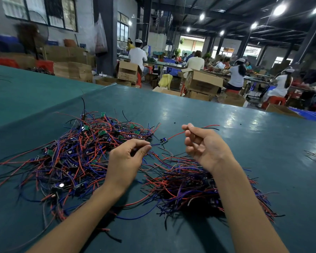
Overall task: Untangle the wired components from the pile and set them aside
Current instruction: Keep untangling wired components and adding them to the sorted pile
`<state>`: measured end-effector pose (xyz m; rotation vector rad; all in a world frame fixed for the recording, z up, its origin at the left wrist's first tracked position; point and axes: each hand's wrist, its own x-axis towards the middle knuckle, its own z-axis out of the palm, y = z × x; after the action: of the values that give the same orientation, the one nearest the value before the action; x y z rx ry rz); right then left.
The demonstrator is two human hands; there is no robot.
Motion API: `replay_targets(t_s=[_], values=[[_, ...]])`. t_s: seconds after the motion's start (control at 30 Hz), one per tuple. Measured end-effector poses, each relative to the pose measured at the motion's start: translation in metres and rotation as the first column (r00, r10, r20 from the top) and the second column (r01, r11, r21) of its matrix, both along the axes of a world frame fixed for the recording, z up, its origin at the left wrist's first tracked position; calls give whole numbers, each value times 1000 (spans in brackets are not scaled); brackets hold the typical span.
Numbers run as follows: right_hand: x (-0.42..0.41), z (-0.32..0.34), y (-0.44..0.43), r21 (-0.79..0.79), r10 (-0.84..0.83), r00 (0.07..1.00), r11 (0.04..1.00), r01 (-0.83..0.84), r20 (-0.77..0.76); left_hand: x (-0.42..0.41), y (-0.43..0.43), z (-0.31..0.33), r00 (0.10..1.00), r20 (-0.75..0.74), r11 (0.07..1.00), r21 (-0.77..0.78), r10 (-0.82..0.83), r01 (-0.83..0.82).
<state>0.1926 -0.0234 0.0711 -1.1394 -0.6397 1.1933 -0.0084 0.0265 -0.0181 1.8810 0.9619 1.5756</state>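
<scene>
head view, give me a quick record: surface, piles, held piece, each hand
surface: green table
left pile: tangled pile of red, blue and black wires with small boards
right pile: straighter bundle under the right forearm
held piece: wired component strung between the hands
left hand: fingers pinch its blue wire
right hand: fingers pinch its red and black wires
</scene>
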Motion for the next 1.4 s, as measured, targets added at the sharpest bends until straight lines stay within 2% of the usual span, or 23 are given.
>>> replay_targets(t_s=[0.1,0.27,0.4,0.5,0.57,0.67,0.73,0.8,0.83,0.87,0.93,0.97,1.0,1.03,1.17,1.3,1.4], values=[[35,3,-5,16,-131,991,991,130,37,19,18,10,998,-57,996,-89,13,-18],[85,-8,-19,13,-353,935,935,353,31,67,35,30,965,-257,998,-42,-51,42],[109,-25,-25,-70,-426,904,902,427,32,99,41,25,880,-418,959,-254,-224,124],[118,-32,-30,-144,-442,896,884,445,52,103,42,16,817,-501,927,-360,-287,105],[120,-30,-33,-141,-480,876,865,481,44,96,42,17,842,-489,941,-333,-228,62],[119,-19,-36,-73,-542,839,836,543,39,68,48,38,904,-424,982,-190,-62,-21],[115,-11,-38,-17,-521,853,853,522,41,40,55,60,883,-469,989,-142,-27,-45],[107,-1,-39,44,-464,885,886,462,47,9,61,77,764,-642,988,-150,-66,-40],[101,3,-38,77,-435,898,899,431,60,-5,64,80,639,-764,985,-160,-87,-57],[95,8,-37,108,-421,904,905,412,80,-17,64,79,473,-874,981,-172,-110,-88],[83,16,-35,150,-404,906,911,385,128,-33,62,67,147,-971,962,-212,-188,-172],[76,19,-34,166,-387,911,917,364,144,-39,60,59,28,-975,954,-220,-219,-202],[71,21,-33,175,-366,918,924,339,155,-43,57,51,-38,-971,950,-223,-236,-219],[66,22,-32,179,-343,924,932,314,166,-46,56,44,-41,-971,950,-219,-234,-222],[52,20,-28,173,-284,934,953,250,218,-52,54,36,127,-980,967,-176,-154,-186],[48,16,-23,134,-232,936,970,203,264,-57,55,43,278,-936,958,-259,-216,-127],[47,13,-21,127,-214,934,975,184,288,-59,58,56,377,-906,967,-239,-191,-85]])
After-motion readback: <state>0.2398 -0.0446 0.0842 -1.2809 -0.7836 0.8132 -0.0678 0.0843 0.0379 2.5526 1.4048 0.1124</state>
